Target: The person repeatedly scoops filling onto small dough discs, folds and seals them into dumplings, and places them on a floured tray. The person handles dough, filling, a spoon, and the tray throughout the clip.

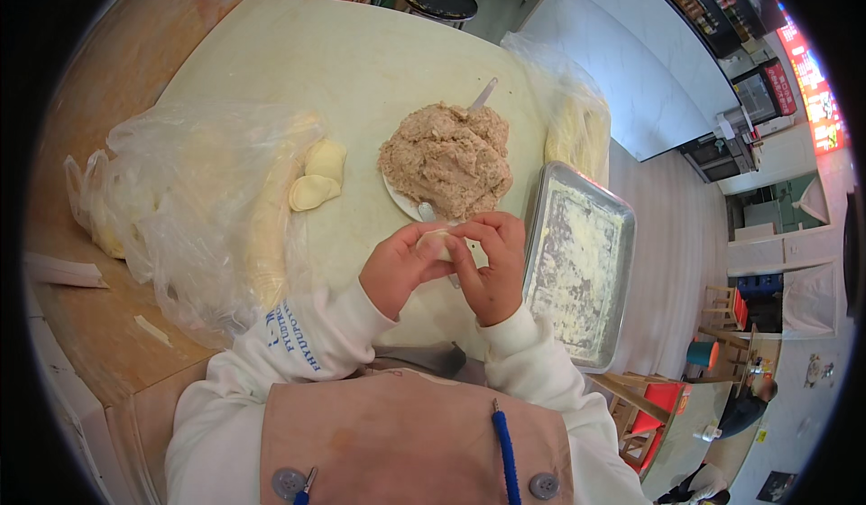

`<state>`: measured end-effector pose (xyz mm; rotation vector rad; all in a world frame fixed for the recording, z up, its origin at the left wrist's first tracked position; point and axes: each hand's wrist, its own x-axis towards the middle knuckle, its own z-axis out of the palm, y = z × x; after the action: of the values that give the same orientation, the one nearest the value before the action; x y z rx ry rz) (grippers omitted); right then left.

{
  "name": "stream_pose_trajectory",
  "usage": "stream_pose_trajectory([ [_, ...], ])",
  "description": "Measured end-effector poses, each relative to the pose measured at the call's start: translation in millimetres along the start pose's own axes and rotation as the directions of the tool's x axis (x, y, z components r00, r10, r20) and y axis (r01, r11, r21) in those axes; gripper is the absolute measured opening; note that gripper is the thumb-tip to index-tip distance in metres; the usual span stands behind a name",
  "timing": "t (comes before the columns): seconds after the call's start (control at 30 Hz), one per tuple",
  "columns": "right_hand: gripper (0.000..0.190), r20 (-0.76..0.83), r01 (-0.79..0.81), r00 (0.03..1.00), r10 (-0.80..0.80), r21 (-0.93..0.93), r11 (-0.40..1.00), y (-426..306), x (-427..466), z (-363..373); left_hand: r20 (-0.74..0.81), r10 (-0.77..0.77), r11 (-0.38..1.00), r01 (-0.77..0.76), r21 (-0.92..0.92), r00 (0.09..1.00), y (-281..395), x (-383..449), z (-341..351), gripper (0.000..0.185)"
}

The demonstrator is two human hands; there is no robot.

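Both hands meet over the pale table, just below a big mound of minced filling (450,157) on a white plate. Between the fingertips is a small pale dumpling (436,242); my left hand (402,261) holds one side and my right hand (494,261) pinches the other. A utensil handle (484,94) stands out of the top of the filling, and a metal utensil (426,212) lies at its near edge, partly hidden by my hands. Several round dough wrappers (316,192) lie left of the plate, beside a row of more wrappers (270,228) under clear plastic.
A metal tray (626,261) dusted with flour lies at the table's right edge. Behind it, a plastic bag (575,119) holds pale dough. A large plastic bag (196,187) covers the left side. A black stool (441,1) stands beyond the table; people sit far off at lower right.
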<state>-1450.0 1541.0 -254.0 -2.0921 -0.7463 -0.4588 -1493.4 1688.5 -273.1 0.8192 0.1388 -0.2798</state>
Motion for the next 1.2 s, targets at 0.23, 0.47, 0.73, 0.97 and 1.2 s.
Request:
stream_pose_trajectory([
  [0.23,0.019,-0.071,-0.066,0.994,0.086,0.244,0.968,-26,-4,-8,0.109,0.355,0.897,-0.371,0.239,0.929,6,-17,17,0.022],
  [0.47,0.021,-0.024,-0.173,0.973,0.228,0.571,0.803,-38,-14,-10,0.471,0.524,0.357,-0.685,0.635,0.710,23,5,13,0.023],
  [0.73,0.027,0.190,-0.366,0.921,0.341,0.722,0.587,-45,-14,-25,0.518,0.497,0.309,-0.700,0.644,0.696,36,-4,25,0.021],
  [0.97,0.037,0.243,-0.399,0.888,0.390,0.828,0.393,-42,-18,-14,0.578,0.429,0.301,-0.713,0.633,0.694,46,-4,25,0.026],
  [1.2,0.054,0.191,-0.183,0.979,0.078,0.629,0.756,-33,-16,-6,0.388,0.477,0.540,-0.612,0.578,0.788,33,-8,27,0.030],
])
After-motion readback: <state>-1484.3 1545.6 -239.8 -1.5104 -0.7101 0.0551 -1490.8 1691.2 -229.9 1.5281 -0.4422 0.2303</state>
